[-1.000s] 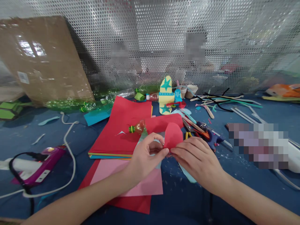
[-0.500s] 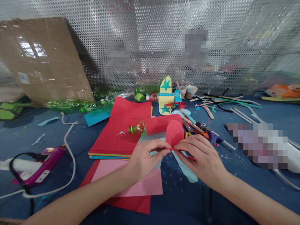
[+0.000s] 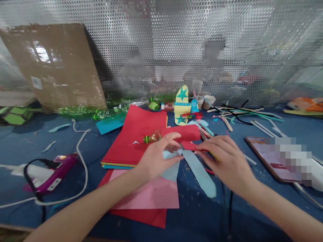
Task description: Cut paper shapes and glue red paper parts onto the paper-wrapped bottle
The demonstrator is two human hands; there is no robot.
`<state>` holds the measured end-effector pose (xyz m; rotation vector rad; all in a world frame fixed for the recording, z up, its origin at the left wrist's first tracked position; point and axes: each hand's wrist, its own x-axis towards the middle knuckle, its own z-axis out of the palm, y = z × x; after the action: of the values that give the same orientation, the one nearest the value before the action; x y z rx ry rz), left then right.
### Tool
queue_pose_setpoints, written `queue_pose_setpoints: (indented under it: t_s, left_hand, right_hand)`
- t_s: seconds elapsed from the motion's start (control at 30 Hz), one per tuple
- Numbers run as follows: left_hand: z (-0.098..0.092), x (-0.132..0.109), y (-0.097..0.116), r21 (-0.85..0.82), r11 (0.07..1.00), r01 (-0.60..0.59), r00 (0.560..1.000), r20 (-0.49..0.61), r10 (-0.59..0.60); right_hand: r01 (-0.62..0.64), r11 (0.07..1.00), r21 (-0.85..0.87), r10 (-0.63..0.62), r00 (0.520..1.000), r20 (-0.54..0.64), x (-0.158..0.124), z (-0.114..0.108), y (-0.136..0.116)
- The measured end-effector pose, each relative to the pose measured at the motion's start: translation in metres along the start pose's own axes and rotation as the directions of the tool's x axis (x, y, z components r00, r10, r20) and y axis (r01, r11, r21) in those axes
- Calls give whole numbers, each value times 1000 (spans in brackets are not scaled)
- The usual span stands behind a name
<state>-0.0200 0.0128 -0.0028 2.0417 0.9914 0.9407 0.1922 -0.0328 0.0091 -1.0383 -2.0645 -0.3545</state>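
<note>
My right hand pinches a small red paper piece, seen nearly edge-on; something yellow shows under its fingers. Just left of that piece, my left hand has its thumb and fingers apart, with nothing between them. Behind the hands lies a bottle wrapped in red paper, its clear neck and green cap pointing left. A pale blue paper strip lies between the hands. Red sheets are stacked to the left, with a pink sheet nearer me.
A purple power strip with cables is at the left, and a phone at the right. Farther back stand a cardboard sheet, green bottles, a yellow paper figure with stars and scattered sticks. Perforated mesh rises behind.
My left hand has let go of the red paper and opened. The piece, upright before, is now tilted nearly flat in my right hand. The view has shifted slightly left.
</note>
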Motion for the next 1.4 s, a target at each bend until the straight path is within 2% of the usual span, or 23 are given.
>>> queue_pose_setpoints:
  t_s: [0.07,0.1,0.17,0.2,0.23,0.27,0.3,0.37,0.47,0.57,0.7,0.8,1.1,1.4]
  left_hand:
    - [-12,9,-6,203,979,-23,998,-57,36]
    - [-18,13,-10,297,954,-38,994,-90,67]
    - [-29,19,-17,418,904,-85,993,-35,110]
    - [-33,21,-21,440,892,-100,994,-2,112]
    - [-36,23,-24,447,888,-110,994,37,105]
    - [-38,24,-27,448,887,-116,993,67,96]
    - [-38,24,-30,443,889,-119,992,87,90]
    - [-38,25,-35,431,894,-124,991,103,88]
    - [-35,27,-43,426,896,-124,992,73,102]
    - [-33,30,-52,436,891,-124,992,21,128]
    - [-33,33,-61,426,892,-150,985,-13,171]
    - [-31,35,-63,417,903,-108,990,-42,138]
    - [-27,38,-64,424,903,-64,993,-62,99]
    - [-26,41,-69,422,905,-53,990,-99,104]
  right_hand:
    - [-85,994,67,76,989,130,9,-21,6]
    - [-144,981,133,109,964,242,14,-30,8]
    - [-226,938,264,86,887,453,22,-40,12]
    - [-229,923,311,19,832,555,26,-38,13]
    - [-253,916,311,17,799,601,30,-33,13]
    - [-254,921,297,23,794,608,33,-24,12]
    - [-210,940,270,14,812,583,37,-11,11]
    - [-134,983,125,61,883,466,43,18,10]
    - [-116,991,59,83,913,399,52,57,12]
    - [-91,996,22,79,941,329,58,78,18]
    - [-59,998,-2,58,966,253,57,84,21]
    - [-35,999,7,32,973,229,53,87,22]
    - [15,1000,-5,-14,979,204,51,93,24]
    - [-10,1000,-17,13,984,180,46,93,25]
